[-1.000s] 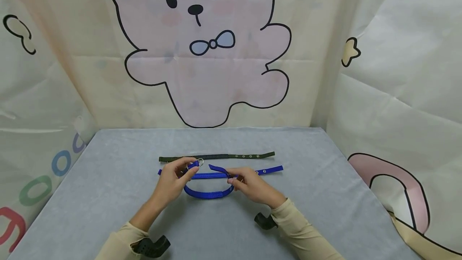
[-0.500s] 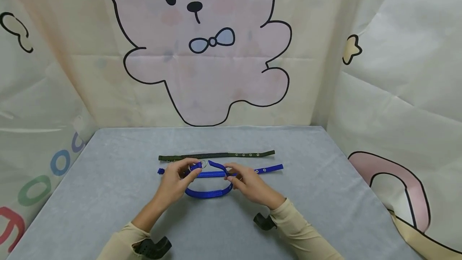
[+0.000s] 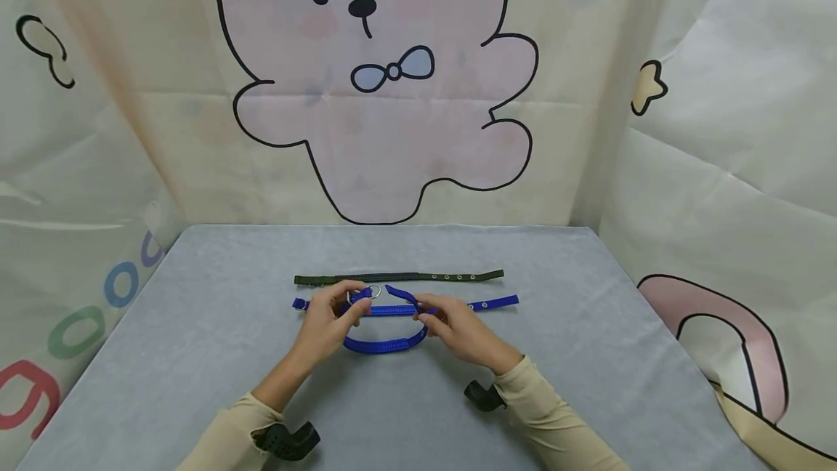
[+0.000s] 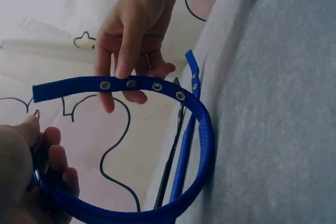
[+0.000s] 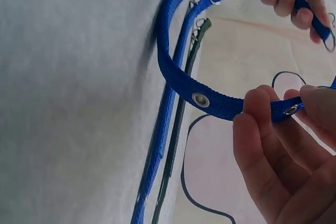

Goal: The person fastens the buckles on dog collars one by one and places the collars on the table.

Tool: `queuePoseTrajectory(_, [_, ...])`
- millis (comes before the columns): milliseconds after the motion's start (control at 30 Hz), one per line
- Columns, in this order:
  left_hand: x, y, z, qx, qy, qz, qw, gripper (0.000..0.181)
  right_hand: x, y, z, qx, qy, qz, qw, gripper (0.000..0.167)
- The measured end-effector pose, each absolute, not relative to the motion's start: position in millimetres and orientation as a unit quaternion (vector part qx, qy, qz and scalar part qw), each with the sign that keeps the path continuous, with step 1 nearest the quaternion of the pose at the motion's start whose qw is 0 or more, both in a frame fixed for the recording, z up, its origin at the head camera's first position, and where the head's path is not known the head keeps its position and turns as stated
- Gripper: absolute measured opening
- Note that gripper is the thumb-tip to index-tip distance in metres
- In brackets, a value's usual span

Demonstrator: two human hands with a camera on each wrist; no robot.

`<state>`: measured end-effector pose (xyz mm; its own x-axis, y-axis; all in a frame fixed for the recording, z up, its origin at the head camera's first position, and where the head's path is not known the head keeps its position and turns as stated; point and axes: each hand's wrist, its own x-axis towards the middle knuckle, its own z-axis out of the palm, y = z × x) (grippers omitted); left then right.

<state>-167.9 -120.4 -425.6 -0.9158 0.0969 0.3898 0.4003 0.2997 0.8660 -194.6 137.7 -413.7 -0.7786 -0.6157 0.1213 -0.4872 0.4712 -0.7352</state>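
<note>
A blue strap with metal eyelets is bent into an open loop between both hands. The left hand pinches its buckle end, where a metal ring sticks out past the fingertips. The right hand pinches the eyelet end between thumb and fingers; its tip points up and leftward, apart from the ring. In the left wrist view several eyelets show along the strap, with the right hand at its upper stretch. The right wrist view shows the right hand gripping near an eyelet.
Behind the loop a second blue strap lies flat on the grey table. Farther back lies a dark green strap, roughly parallel. Printed curtains stand behind and at both sides. A dark device hangs at each wrist.
The head view has shifted slightly. Both hands keep their grips on the loop; its two ends have come slightly closer together since the earliest frame.
</note>
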Motion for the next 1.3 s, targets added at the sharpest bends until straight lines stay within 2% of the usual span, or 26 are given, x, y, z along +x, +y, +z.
queuePoseTrajectory(767, [-163.5, -118.4, -422.0, -0.153, -0.777, -0.605, 0.087, 0.020, -190.4, 133.2, -415.4, -0.326, 0.862, -0.382, 0.069, 0.031])
queuePoseTrajectory(1300, [-162.0, -118.5, -420.5, -0.159, -0.778, -0.601, 0.083, 0.022, -184.9, 124.4, -416.5, -0.325, 0.843, -0.424, 0.061, 0.032])
